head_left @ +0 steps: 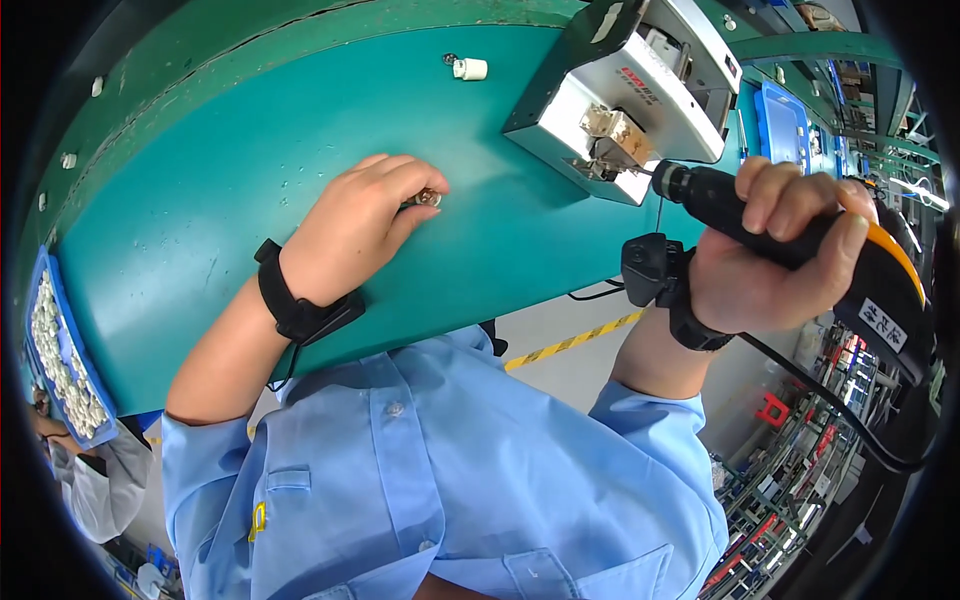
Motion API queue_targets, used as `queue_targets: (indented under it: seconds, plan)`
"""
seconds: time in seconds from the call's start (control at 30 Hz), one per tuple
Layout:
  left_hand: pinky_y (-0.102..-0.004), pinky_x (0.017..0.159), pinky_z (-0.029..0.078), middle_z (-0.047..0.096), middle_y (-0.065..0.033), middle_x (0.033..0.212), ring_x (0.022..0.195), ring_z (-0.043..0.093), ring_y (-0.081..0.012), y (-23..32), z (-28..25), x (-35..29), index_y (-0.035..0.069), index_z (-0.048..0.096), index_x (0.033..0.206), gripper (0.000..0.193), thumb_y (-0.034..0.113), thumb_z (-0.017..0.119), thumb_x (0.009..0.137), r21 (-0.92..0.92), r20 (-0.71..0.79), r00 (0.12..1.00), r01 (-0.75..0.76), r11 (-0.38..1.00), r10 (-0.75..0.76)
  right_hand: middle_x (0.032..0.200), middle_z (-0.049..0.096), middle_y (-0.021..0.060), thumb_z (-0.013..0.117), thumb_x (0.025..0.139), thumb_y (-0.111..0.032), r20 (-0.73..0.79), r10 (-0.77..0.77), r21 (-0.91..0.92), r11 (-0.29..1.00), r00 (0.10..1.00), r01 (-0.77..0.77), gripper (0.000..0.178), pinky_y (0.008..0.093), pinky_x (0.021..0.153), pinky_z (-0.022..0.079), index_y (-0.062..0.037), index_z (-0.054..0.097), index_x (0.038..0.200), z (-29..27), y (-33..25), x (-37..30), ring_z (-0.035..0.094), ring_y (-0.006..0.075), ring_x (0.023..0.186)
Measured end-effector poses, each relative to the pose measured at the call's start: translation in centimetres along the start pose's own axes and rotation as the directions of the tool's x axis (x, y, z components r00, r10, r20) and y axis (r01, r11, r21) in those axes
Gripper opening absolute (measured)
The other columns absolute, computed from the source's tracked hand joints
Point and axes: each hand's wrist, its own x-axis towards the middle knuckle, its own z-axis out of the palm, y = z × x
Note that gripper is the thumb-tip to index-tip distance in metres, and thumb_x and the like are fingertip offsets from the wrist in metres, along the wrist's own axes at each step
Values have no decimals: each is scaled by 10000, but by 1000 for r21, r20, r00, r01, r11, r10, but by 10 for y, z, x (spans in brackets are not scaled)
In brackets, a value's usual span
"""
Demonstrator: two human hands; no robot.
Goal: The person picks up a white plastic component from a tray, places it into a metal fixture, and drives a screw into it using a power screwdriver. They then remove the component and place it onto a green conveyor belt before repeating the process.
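Note:
My right hand (pixel 790 250) is wrapped round a black and orange electric screwdriver (pixel 715 195), its tip at the front of a silver and black screw feeder (pixel 640 90). Over the green mat (pixel 220 200), my left hand (pixel 365 215) pinches a small round part (pixel 428 197) with metal showing in it; the fingers hide the rest. Farther off on the mat lies a small white cylindrical part (pixel 470 69), with a small dark metal piece (pixel 449 59) beside it.
A blue tray (pixel 95 375) full of small white parts stands at the left edge, near another person (pixel 105 480). Another blue tray (pixel 785 125) is at the far right. The screwdriver's black cable (pixel 830 400) hangs beside my right forearm.

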Motion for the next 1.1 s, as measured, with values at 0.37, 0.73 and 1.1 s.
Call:
queue_targets:
  seconds: [0.37, 0.73, 1.1]
  plan:
    - [-391, 716, 504, 646, -112, 867, 831, 614, -320, 4, 0, -3, 35, 574, 948, 151, -4, 635, 816, 77, -28, 999, -42, 996, 45, 609, 416, -22, 437, 968, -208, 708, -19, 252, 940, 706, -228, 165, 302, 582, 344, -84, 544, 990, -15, 18, 49, 404, 94, 515]
    - [-374, 733, 539, 690, -117, 945, 836, 655, -296, -11, 4, -3, 28, 630, 859, 82, -21, 649, 796, -126, -60, 998, -7, 992, 0, 589, 451, 9, 468, 960, -216, 1, 402, 340, 861, 916, -378, 187, 332, 515, 378, -42, 494, 1022, 23, 18, 13, 420, 131, 459]
    - [-357, 673, 545, 695, -93, 853, 774, 671, -282, -16, 9, -2, 35, 644, 835, 95, -7, 696, 768, -240, -115, 991, 42, 970, -71, 637, 434, 6, 383, 984, -242, 310, 211, 174, 946, 927, -274, 224, 300, 542, 341, -70, 479, 1092, 79, 25, -26, 411, 122, 518]
